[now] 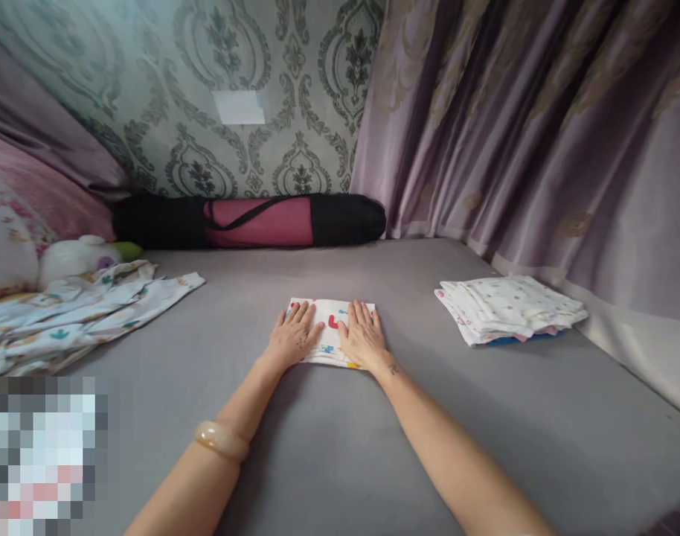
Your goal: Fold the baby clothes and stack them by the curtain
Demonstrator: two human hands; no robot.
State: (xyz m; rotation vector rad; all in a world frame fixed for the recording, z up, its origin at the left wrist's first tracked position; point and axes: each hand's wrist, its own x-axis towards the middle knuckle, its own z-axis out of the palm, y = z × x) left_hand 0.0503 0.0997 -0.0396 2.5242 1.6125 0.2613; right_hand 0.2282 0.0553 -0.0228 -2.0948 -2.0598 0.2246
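Observation:
A small white cloth with coloured prints [329, 316], folded into a square, lies on the grey bed sheet [340, 447] in front of me. My left hand [293, 335] rests flat on its left half, fingers stretched out. My right hand [363, 335] lies flat on its right half, fingers also stretched and close together. Both palms press down on the cloth; neither hand grips anything. A pale bangle [222, 439] sits on my left forearm.
A stack of folded white cloths [507, 307] sits to the right near the purple curtain [541, 134]. Unfolded printed garments [77, 309] lie at the left beside a white plush toy [75, 257] and pink pillows. A black and maroon rolled bag [251, 221] lies along the patterned wall.

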